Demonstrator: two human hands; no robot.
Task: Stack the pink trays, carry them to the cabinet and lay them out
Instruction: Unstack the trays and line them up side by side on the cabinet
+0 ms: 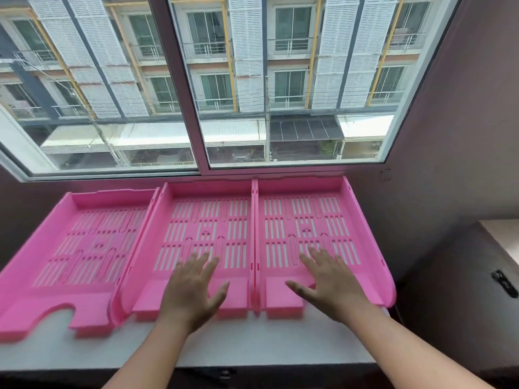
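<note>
Three pink slotted trays lie side by side on a white ledge (252,341) under the window. The left tray (70,248) sits a little lower and its right edge slips under the middle tray (207,217). The right tray (309,214) touches the middle one along their shared wall. My left hand (193,293) hovers with fingers spread over the front of the middle tray. My right hand (331,282) is spread over the front of the right tray. Neither hand holds anything.
A large sliding window (196,80) rises right behind the trays. A dark purple wall (449,136) closes the right side. At the lower right stands a dark cabinet (463,290) with a black latch (504,283) and a pale top.
</note>
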